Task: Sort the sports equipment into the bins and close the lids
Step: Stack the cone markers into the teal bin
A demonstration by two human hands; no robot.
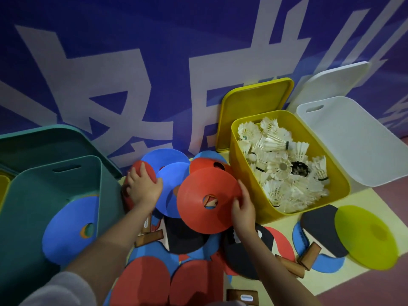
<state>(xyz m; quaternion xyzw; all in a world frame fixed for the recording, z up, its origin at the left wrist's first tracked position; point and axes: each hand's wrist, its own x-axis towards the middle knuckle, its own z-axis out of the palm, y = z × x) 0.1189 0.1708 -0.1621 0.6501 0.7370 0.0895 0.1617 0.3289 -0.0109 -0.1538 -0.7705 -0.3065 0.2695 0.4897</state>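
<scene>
- Presently, head view: right hand (242, 208) pinches the rim of a red disc cone (205, 195), thumb on top, fingers under; disc tilted, centre hole facing up toward the camera, held above the pile between the bins.
- Left hand (143, 186) grips the edge of another red disc (143, 171), just beside the teal bin (55, 195).
- Teal bin open, a blue disc (70, 226) leaning inside against its wall.
- Yellow bin (247, 195) right of the pile, lid (254, 102) raised against the wall, filled with shuttlecocks (280, 166).
- White bin (353, 146) beyond it, open.
- Table tennis paddles (242, 250) lie under the held disc, handles pointing toward the camera; a yellow disc (366, 237) overlaps one paddle at right.
</scene>
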